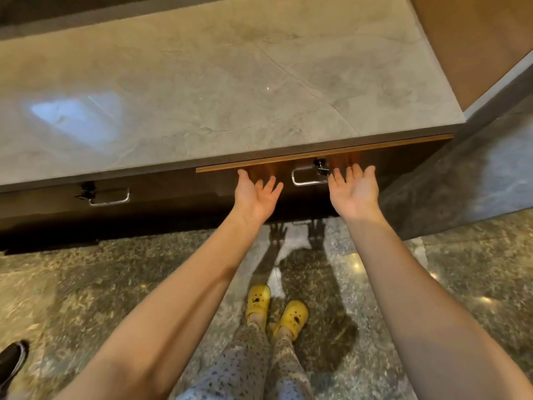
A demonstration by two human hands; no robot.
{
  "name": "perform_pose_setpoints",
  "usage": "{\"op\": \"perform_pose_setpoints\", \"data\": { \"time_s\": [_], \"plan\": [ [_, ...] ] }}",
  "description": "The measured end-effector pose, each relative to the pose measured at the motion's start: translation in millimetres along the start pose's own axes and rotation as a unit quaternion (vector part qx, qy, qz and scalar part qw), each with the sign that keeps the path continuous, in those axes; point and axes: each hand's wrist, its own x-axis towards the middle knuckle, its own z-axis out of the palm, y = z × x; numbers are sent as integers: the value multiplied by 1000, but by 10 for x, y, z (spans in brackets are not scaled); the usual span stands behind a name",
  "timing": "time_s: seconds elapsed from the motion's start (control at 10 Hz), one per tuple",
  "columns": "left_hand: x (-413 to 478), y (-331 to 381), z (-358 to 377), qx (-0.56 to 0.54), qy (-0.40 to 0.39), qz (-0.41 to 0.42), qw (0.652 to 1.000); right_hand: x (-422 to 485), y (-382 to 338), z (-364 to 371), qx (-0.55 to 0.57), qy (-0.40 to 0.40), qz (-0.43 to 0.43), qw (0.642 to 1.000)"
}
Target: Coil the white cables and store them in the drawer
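- The drawer (398, 160) interior is hidden under the worktop (230, 82); its contents cannot be told.
- Only the top edge and the wood front of the drawer show. The lower part of the front is in shadow and hard to make out.
- A small dark lock fitting (320, 163) sits above the handle (305, 183); its detail is too blurred to read.
- A black shoe (11, 359) at the lower left is cut off by the frame edge.
- Both arms reach forward, nearly straight, toward the drawer front.
- Left hand (256, 194): palm turned up, fingers spread and relaxed, holding nothing. It lies left of the handle, with the thumb tip at the drawer's top edge; contact cannot be told.
- Right hand (356, 192): palm turned up, fingers spread and relaxed, holding nothing. It lies just right of the handle, in front of the drawer face.
- The drawer sits under the right part of the worktop. Its top edge stands out a narrow strip beyond the worktop edge.
- The drawer's long axis runs left to right along the worktop's front edge, and its front faces the person.
- A second handle (111, 199) is on the dark front further left.
- Yellow clogs (258, 301) stand on the stone floor (86, 284) below the arms.
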Motion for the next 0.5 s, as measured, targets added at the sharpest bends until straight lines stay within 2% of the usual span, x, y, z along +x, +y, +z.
{"op": "perform_pose_setpoints", "data": {
  "time_s": [0.2,0.3,0.4,0.5],
  "plan": [
    [50,55,27,68,-6,8,998,126,-63,47,-12,3,6,1000],
    [34,46,-37,152,-12,16,988,100,-70,22,-67,16,-2,998],
    [33,134,-149,314,0,13,949,77,-41,21,-295,73,-3,953],
    [-80,303,-299,505,43,14,862,-30,49,24,-514,106,40,850]
  ]
}}
